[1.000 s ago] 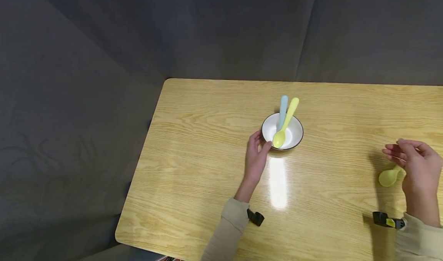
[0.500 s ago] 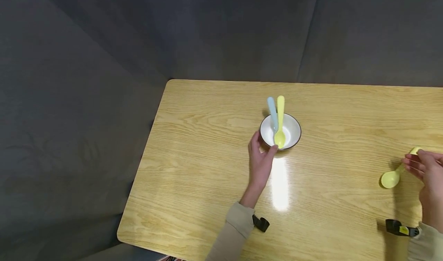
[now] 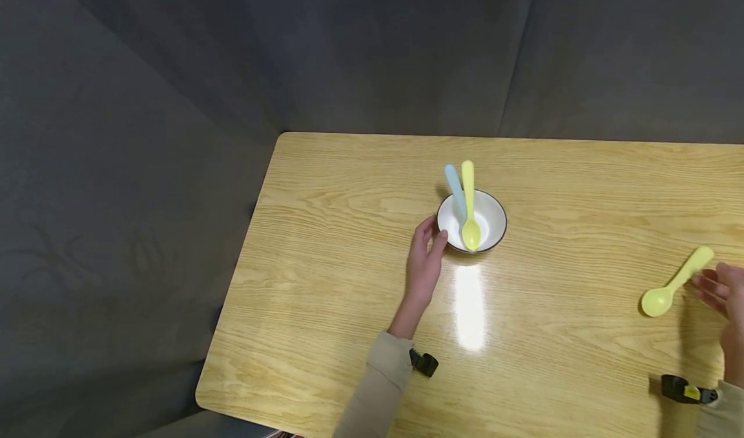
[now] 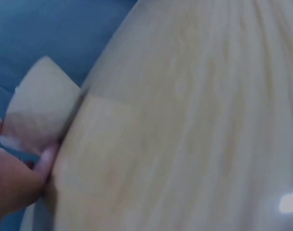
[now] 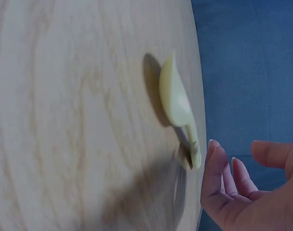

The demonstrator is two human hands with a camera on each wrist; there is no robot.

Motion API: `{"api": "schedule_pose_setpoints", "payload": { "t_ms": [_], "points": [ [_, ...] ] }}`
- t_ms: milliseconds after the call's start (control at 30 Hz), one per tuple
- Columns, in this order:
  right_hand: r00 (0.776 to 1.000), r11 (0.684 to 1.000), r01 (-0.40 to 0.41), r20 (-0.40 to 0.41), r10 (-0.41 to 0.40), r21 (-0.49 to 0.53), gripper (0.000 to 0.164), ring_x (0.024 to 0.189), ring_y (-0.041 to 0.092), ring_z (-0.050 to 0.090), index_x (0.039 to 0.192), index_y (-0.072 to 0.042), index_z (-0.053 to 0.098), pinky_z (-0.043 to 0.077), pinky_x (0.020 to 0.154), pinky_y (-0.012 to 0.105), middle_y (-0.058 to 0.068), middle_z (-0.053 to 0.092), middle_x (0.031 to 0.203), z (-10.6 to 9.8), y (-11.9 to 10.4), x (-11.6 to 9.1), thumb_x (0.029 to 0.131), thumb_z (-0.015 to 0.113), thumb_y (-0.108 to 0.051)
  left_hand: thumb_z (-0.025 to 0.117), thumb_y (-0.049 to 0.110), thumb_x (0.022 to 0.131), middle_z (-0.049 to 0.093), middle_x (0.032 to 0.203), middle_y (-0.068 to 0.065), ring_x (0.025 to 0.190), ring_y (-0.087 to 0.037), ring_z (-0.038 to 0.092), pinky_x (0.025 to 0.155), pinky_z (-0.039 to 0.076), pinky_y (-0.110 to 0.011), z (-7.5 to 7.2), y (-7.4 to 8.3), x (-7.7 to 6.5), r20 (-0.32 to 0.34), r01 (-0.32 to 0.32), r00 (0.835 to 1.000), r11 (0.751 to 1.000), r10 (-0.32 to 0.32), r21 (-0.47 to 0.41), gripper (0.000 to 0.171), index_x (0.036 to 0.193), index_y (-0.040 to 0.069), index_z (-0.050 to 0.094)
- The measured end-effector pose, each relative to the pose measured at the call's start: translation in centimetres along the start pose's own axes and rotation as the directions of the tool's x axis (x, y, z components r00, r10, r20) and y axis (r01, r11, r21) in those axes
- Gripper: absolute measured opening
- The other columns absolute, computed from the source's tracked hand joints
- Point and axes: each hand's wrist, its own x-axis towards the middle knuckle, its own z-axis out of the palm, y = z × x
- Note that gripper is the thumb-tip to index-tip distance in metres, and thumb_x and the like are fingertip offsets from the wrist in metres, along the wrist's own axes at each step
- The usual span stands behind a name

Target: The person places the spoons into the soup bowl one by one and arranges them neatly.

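My left hand (image 3: 423,273) holds the left side of a white bowl (image 3: 491,221) with a dark rim, thumb at the near rim and fingers against the outside. Inside the bowl lean a light blue spoon (image 3: 454,185) and a yellow spoon (image 3: 468,196), handles over the far rim. In the left wrist view the bowl (image 4: 43,106) shows its pale outer wall between thumb and finger. On the table at the right lies another yellow spoon (image 3: 677,281). Beside its handle is my right hand (image 3: 729,292), fingers loosely bent and holding nothing; the right wrist view shows thumb and fingers apart.
The wooden table (image 3: 325,263) has its left edge and far edge in view. A dark grey curtain (image 3: 395,57) hangs behind it and down the left side. A bright light reflection lies on the tabletop in front of the bowl.
My right hand has moved right and down, uncovering the yellow spoon on the table. In the bowl, both spoon handles have swung to the left. The left hand stays at the bowl.
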Motion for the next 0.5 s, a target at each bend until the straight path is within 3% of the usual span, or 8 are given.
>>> {"api": "schedule_pose_setpoints", "payload": {
  "t_ms": [300, 500],
  "points": [
    [1.000, 0.994, 0.018, -0.008, -0.019, -0.111, 0.023, 0.059, -0.003, 0.069, 0.086, -0.018, 0.068, 0.054, 0.050, 0.011, -0.012, 0.072, 0.070, -0.5, -0.6, -0.1, 0.105, 0.058, -0.009, 0.060, 0.016, 0.106, 0.048, 0.156, -0.006, 0.139, -0.020, 0.050, 0.103, 0.056, -0.034, -0.6, -0.6, 0.8, 0.110, -0.016, 0.993, 0.991, 0.031, -0.133, 0.055, 0.159, 0.015, 0.042],
    [1.000, 0.979, 0.007, 0.000, -0.007, -0.205, 0.012, 0.058, -0.006, 0.066, 0.100, -0.019, 0.058, 0.052, 0.049, 0.008, -0.018, 0.069, 0.069, -0.1, -1.0, 0.3, 0.104, 0.057, -0.007, 0.058, 0.018, 0.108, 0.050, 0.156, -0.004, 0.139, -0.019, 0.051, 0.104, 0.055, -0.035, -1.1, -0.8, 1.0, 0.171, 0.013, 0.985, 0.988, 0.014, -0.157, 0.052, 0.158, 0.017, 0.045]
  ]
}}
